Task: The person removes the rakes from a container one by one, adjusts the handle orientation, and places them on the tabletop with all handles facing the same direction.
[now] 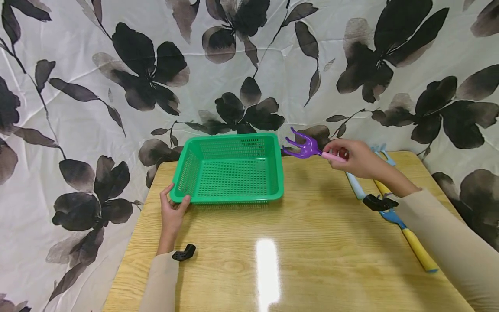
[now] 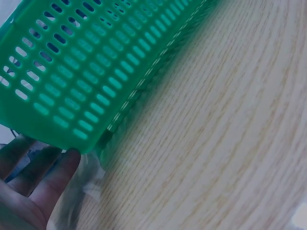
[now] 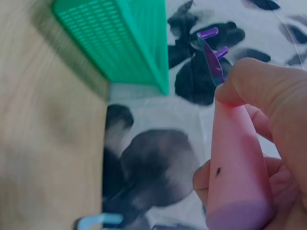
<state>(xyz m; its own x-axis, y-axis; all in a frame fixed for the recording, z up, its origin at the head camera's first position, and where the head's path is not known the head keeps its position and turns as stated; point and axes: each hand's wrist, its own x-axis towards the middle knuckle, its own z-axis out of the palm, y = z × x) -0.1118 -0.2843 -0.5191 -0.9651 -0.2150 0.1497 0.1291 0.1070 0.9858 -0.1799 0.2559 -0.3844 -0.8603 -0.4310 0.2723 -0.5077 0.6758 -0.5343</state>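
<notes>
A green perforated plastic basket (image 1: 234,200) stands at the back of the wooden table. My left hand (image 1: 173,212) holds its near left corner, thumb on the rim; in the left wrist view the fingers (image 2: 60,177) touch the basket's wall (image 2: 62,124). To the right of the basket, above the table, my right hand (image 1: 352,158) grips a small hand rake by its pink handle (image 3: 237,163). The rake's purple tines (image 1: 306,146) point left toward the basket, apart from it.
Under and beside my right forearm lie a blue fork with a yellow handle (image 1: 419,249), another light-blue rake head (image 1: 383,154) and a light-blue handle (image 1: 354,185). A floral cloth (image 1: 148,73) hangs behind the table (image 1: 312,251).
</notes>
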